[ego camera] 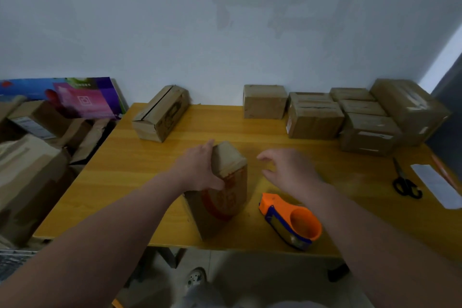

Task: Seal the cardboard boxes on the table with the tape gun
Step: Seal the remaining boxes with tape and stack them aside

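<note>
A tall cardboard box with red print stands on end near the front edge of the yellow wooden table. My left hand grips its upper left side. To the right of the box, my right hand hovers open with fingers spread, touching nothing. An orange and blue tape gun lies on the table just below my right hand, near the front edge. A long box with a slit along its top lies at the back left.
Several cardboard boxes are grouped at the back right against the wall. Black scissors and a white paper strip lie at the right edge. More boxes are piled left of the table.
</note>
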Motion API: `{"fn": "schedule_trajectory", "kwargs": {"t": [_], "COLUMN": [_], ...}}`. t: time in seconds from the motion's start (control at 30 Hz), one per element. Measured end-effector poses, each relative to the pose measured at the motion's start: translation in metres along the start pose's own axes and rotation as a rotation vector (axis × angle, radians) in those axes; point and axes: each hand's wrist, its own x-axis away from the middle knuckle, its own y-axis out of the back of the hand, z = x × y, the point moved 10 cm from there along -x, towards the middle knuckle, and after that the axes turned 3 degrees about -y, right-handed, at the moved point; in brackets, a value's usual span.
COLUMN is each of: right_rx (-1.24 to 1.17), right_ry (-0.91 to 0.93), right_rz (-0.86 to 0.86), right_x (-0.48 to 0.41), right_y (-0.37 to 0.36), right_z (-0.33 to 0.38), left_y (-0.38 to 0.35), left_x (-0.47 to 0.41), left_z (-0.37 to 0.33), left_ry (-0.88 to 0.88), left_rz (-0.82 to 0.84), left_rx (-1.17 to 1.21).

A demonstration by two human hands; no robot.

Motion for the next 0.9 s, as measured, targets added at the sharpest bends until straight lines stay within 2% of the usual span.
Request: {"fn": "schedule_trajectory", "kwargs": {"t": [0.1,0.3,0.47,0.77,0.9], "right_rx": [-0.031,-0.085,-0.074,-0.040,-0.049], "right_ry": [-0.087,-0.222,-0.272,-0.353,-0.370], "right_rz": [0.011,-0.057,-0.084,0.018,0.037], "right_x": [-0.012,-0.051,-0.101,-0.186,-0.207], "right_y": [0.007,0.019,0.019,-0.001,-0.010], "right_z": [-0.022,-0.057,-0.072,-0.094,-0.097], "left_y": [0.037,0.064,0.038,-0.006,-0.019], "left_x": [-0.016,-0.074,-0.146,-0.260,-0.287], "left_z": [0.017,0.049,0.057,0.065,0.056], "left_ry": [0.074,0.121,0.162,0.227,0.186], "left_rz": [-0.163,-0.300,-0.228,-0.072,0.030], "left_rx": [0.035,0.634,0.748,0.820,0.885]}}
